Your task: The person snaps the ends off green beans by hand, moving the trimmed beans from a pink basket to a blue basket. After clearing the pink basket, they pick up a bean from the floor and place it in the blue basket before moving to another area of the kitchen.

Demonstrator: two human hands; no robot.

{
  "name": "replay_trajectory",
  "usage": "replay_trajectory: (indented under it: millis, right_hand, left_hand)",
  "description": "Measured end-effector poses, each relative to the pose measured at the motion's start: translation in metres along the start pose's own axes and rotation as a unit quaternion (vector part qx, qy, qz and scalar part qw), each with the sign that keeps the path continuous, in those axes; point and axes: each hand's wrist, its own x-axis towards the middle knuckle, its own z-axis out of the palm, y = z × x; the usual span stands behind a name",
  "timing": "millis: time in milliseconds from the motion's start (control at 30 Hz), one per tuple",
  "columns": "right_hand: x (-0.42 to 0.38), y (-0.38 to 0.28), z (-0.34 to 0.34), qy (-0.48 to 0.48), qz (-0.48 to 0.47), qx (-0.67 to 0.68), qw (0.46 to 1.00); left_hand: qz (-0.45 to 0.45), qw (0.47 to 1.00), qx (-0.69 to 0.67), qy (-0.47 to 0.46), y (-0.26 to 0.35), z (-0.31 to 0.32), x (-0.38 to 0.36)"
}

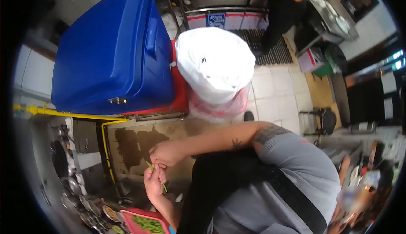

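A thin green bean [165, 188] runs through my left hand [154, 180], whose fingers are closed around it, and its two ends stick out. My right hand [165, 153] is closed just above, its fingertips pinched together at the bean's upper part. The two hands almost touch. Below them, near my left forearm, stands a pink basket [125, 212] holding many cut green beans [148, 224]. The basket's lower part is cut off by the frame edge.
A big blue lidded bin [101, 48] and a white-covered container [215, 60] stand ahead of my arms. Wet cardboard [139, 145] lies on the floor. A yellow pipe [105, 145] runs beside it, near pans and bowls [91, 206]. Another person [281, 14] stands at a counter.
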Motion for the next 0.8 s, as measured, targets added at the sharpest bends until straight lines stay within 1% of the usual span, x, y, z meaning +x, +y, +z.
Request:
replay_trajectory:
  millis: [33, 100, 133, 200, 233, 267, 300, 367, 400, 433, 500, 533, 633, 667, 733, 800]
  right_hand:
    - [-0.024, 0.002, -0.014, -0.023, 0.010, -0.022, 0.999]
    - [-0.070, 0.007, -0.044, -0.017, 0.003, -0.016, 1.000]
    - [-0.088, 0.006, -0.056, -0.033, -0.011, 0.001, 0.999]
    - [-0.122, 0.003, -0.087, -0.029, 0.029, 0.028, 0.999]
    - [-0.133, 0.006, -0.101, -0.057, 0.024, 0.014, 0.998]
    - [-0.141, 0.007, -0.109, -0.068, 0.027, 0.001, 0.997]
    - [-0.146, 0.009, -0.115, -0.100, 0.027, 0.005, 0.995]
    - [-0.156, 0.011, -0.127, -0.136, 0.034, -0.003, 0.990]
    - [-0.156, 0.017, -0.128, -0.143, 0.015, 0.004, 0.990]
    - [-0.154, 0.022, -0.133, -0.156, 0.000, -0.002, 0.988]
    - [-0.151, 0.029, -0.141, -0.163, -0.017, -0.012, 0.986]
    - [-0.144, 0.031, -0.150, -0.167, -0.036, -0.036, 0.985]
    - [-0.127, 0.015, -0.193, -0.126, -0.038, -0.122, 0.984]
    - [-0.124, 0.020, -0.204, -0.098, -0.027, -0.120, 0.988]
    - [-0.112, 0.035, -0.228, -0.044, -0.013, -0.113, 0.993]
    - [-0.100, 0.051, -0.269, -0.016, -0.005, -0.046, 0.999]
  left_hand:
    - [-0.018, 1.000, 0.017, -0.018, -0.009, 0.020, 0.008]
    - [-0.035, 0.999, 0.026, -0.018, -0.024, 0.066, 0.020]
    - [-0.016, 0.999, 0.026, -0.012, -0.036, 0.088, 0.023]
    - [-0.029, 0.999, -0.007, 0.011, -0.059, 0.131, 0.032]
    - [0.021, 0.998, 0.032, 0.051, -0.070, 0.153, 0.032]
    - [0.055, 0.992, 0.085, 0.081, -0.077, 0.173, 0.034]
    - [0.083, 0.981, 0.146, 0.100, -0.081, 0.189, 0.035]
    - [0.110, 0.960, 0.184, 0.179, -0.087, 0.214, 0.025]
    - [0.125, 0.947, 0.210, 0.207, -0.085, 0.224, 0.027]
    - [0.119, 0.942, 0.214, 0.230, -0.083, 0.231, 0.030]
    - [0.100, 0.932, 0.234, 0.258, -0.073, 0.240, 0.033]
    - [0.090, 0.924, 0.251, 0.275, -0.058, 0.248, 0.037]
    - [0.144, 0.898, 0.246, 0.335, -0.035, 0.268, 0.063]
    - [0.142, 0.877, 0.280, 0.363, -0.016, 0.282, 0.068]
    - [0.179, 0.865, 0.314, 0.347, 0.025, 0.314, 0.079]
    - [0.221, 0.848, 0.335, 0.348, 0.060, 0.337, 0.094]
